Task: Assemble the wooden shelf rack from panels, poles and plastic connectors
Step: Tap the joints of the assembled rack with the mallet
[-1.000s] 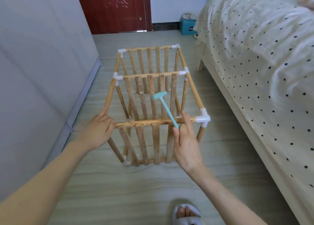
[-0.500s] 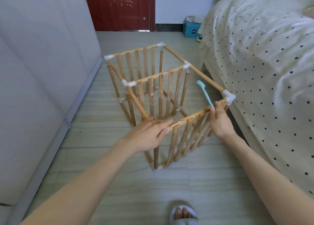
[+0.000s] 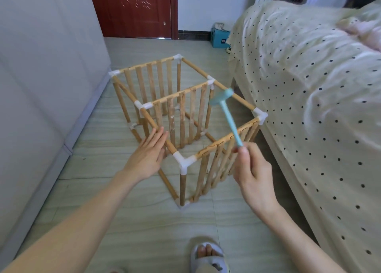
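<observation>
Now right hand point(image 3: 254, 173) is pinching the mallet point(image 3: 227, 116) handle, head tilting up-left over the rack point(image 3: 185, 116) standing on the floor. Nearest connector point(image 3: 184, 162) is lying just left of it. Left hand point(image 3: 147, 153), fingers straight, is pressing the pole.

No legible text anywhere

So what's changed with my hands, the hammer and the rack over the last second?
The rack now shows a white corner connector nearest you instead of a slatted side. The right hand let go of the top rail and raised the blue hammer clear of it. The left hand opened flat against a side pole. The rack stayed standing on the floor beside the bed.
</observation>
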A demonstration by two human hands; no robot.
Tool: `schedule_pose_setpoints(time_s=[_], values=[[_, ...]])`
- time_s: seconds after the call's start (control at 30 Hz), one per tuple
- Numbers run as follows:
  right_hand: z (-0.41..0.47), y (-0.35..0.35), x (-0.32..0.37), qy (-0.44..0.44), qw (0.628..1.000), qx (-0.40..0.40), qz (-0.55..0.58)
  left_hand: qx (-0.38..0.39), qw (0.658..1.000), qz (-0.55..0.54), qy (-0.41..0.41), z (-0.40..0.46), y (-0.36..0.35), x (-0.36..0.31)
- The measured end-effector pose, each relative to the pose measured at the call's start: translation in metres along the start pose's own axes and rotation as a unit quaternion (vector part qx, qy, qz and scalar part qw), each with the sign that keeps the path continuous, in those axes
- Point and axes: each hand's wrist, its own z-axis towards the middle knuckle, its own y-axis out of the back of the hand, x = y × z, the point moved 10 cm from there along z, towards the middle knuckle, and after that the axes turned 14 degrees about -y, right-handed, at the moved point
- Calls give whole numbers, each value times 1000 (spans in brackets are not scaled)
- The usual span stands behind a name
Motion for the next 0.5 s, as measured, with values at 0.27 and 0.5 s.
schedule_pose_setpoints(time_s=[0.27, 0.5], values=[[-45, -66, -15, 90, 909, 173, -367, 30, 999, -8, 9, 0, 9, -2], [-40, -60, -29, 35, 908, 141, -392, 2, 994, -103, 38, -1, 0, 2]])
